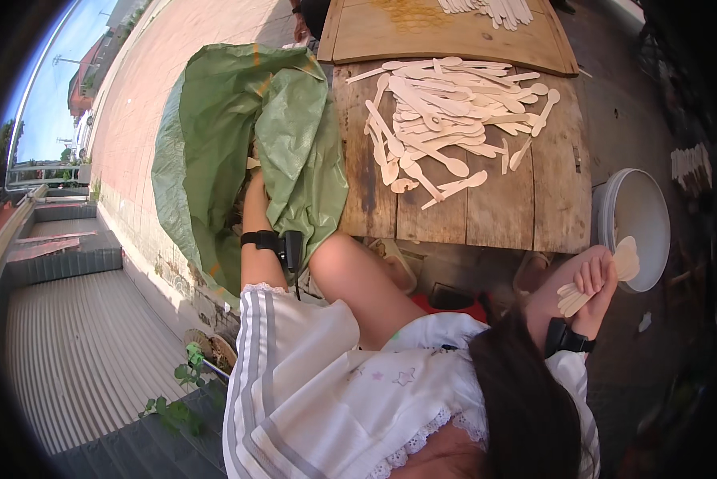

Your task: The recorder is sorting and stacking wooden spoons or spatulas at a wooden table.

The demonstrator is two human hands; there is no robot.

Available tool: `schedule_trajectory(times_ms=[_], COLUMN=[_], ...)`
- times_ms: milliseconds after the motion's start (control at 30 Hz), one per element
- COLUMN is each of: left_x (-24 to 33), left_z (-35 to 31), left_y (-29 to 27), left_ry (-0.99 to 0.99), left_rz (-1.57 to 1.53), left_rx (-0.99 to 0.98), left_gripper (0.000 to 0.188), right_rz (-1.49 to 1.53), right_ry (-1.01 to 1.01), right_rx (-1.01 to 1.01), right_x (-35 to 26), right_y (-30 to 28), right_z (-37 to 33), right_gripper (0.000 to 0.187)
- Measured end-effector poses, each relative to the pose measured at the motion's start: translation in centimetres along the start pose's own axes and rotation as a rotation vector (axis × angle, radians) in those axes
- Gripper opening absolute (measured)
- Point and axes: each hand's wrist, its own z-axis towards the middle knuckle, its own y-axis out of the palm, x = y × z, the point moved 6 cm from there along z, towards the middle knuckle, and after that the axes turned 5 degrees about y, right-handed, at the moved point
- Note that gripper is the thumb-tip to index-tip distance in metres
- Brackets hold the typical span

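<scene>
My right hand point(594, 279) grips a bundle of flat wooden spoons point(614, 271) and holds it beside a white bucket point(654, 215), near its rim. My left arm reaches into a big green woven sack point(214, 152); the left hand itself is hidden inside the sack's folds, and only the forearm with a black wrist strap point(260, 239) shows. A heap of several more wooden spoons point(446, 120) lies spread on a worn wooden table point(550, 207) in front of me.
A second wooden board point(390, 36) with more spoons point(494, 9) lies beyond the table, where another person's arm point(300, 28) shows at the top edge. Brick paving stretches to the left, with a corrugated roof point(79, 351) and green plants point(182, 399) at lower left.
</scene>
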Motion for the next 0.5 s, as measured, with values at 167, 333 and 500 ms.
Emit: schedule_trajectory(times_ms=[167,333,500], left_x=[4.3,1.3,3.8], left_z=[-1.3,0.1,-1.0], left_y=[7.1,4.3,4.0], left_ry=[-0.080,0.211,0.361], left_rz=[0.056,0.057,0.334], left_rx=[0.158,0.169,0.321], left_gripper=[0.052,0.047,0.043], right_rz=[0.048,0.019,0.026], right_ry=[-0.048,-0.062,-0.055], right_rx=[-0.023,0.017,0.023], right_x=[-1.1,-0.8,-0.9], right_y=[0.2,0.3,-0.1], right_z=[-0.7,-0.8,-1.0], right_gripper=[0.028,0.028,0.028])
